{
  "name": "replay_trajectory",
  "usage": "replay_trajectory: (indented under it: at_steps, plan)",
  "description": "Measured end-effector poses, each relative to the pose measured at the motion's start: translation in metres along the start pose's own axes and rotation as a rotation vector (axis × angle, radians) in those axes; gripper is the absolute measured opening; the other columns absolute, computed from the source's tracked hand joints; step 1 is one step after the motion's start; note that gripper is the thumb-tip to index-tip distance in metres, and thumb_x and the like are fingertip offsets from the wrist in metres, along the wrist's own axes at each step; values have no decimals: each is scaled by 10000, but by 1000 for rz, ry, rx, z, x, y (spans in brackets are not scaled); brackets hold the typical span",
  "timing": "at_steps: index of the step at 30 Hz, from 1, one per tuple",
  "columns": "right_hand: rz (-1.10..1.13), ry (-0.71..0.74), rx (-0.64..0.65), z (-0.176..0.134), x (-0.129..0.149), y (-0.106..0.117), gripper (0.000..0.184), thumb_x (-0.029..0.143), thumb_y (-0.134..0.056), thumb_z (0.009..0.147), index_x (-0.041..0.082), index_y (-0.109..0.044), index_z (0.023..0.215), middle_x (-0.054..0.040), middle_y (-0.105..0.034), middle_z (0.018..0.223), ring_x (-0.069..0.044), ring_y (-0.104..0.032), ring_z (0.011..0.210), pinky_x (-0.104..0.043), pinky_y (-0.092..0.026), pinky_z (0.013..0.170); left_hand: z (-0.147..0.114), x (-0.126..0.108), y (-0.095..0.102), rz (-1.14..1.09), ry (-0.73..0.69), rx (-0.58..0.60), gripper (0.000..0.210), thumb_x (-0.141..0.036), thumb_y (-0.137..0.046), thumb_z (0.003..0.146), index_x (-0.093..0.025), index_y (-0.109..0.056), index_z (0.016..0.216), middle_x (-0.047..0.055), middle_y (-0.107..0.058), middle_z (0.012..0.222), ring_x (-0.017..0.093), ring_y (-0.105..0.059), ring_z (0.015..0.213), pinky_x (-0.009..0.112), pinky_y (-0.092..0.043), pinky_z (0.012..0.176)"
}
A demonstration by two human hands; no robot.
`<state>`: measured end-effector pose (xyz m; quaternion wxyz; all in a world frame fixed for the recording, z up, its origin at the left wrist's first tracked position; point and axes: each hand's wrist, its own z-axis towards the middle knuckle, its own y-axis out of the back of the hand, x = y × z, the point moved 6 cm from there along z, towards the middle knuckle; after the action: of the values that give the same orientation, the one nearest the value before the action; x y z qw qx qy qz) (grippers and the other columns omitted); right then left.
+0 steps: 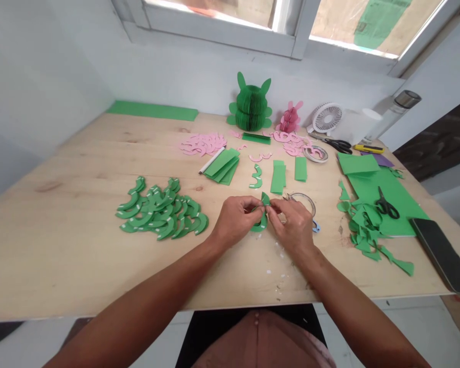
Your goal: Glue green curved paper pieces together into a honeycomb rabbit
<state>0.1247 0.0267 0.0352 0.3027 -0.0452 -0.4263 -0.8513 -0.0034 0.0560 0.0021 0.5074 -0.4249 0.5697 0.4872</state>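
Note:
Between my two hands is a curved green paper cutout [259, 227], held just above the table near its front. My left hand [235, 217] pinches it from the left, and my right hand [291, 220] pinches it from the right, fingertips almost meeting. The fingers cover the cutout's middle. To the left lies a heap of similar green cutouts [161, 212] with small white strips on them. One more wavy green cutout [256, 177] lies flat beyond my hands. A roll of tape [304, 202] sits partly behind my right hand.
Folded green paper strips [222, 166] and pink cutouts [203, 144] lie farther back. Green [251, 108] and pink [290, 118] honeycomb paper figures stand by the wall, near a small fan [327, 118]. At right are green scraps [364, 225], scissors [387, 205] and a phone [444, 253].

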Motion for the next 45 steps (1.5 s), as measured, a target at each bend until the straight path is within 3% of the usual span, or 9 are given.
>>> replay_trajectory:
  at_steps: [10, 22, 36, 42, 45]
  plan:
    - [-1, 2, 47, 0, -1, -2, 194, 205, -488, 863, 173, -678, 841, -59, -688, 695, -181, -613, 670, -309, -431, 679, -1, -3, 1, 46, 4, -24, 145, -249, -595, 653, -134, -682, 636, -1, -595, 557, 110, -516, 515, 185, -382, 456]
    - [-48, 50, 37, 0, 3, -2, 200, 218, -497, 870, 158, -678, 808, -64, -685, 683, -179, -601, 639, -304, -421, 654, -3, -7, 2, 208, -103, -19, 181, -244, -562, 715, -141, -709, 692, -13, -598, 569, 96, -493, 528, 170, -380, 476]
    - [1, 3, 73, -1, -1, -5, 226, 190, -466, 859, 192, -687, 812, -53, -685, 692, -183, -608, 662, -306, -428, 661, -2, -7, 2, 168, -78, -27, 164, -246, -578, 681, -142, -703, 659, -2, -603, 561, 106, -504, 528, 177, -382, 466]
    - [34, -27, -23, 1, 0, 3, 164, 190, -504, 837, 176, -644, 919, -55, -681, 735, -188, -607, 703, -319, -440, 703, 1, -3, 3, 110, -44, -30, 173, -281, -591, 679, -137, -677, 636, -2, -578, 553, 108, -505, 524, 185, -383, 466]
    - [41, -7, -54, 3, 3, 7, 116, 186, -516, 829, 182, -622, 875, -44, -647, 695, -183, -578, 675, -321, -435, 687, 1, -4, 3, 105, -42, -34, 170, -275, -588, 681, -134, -670, 631, -4, -553, 545, 100, -480, 514, 176, -367, 446]
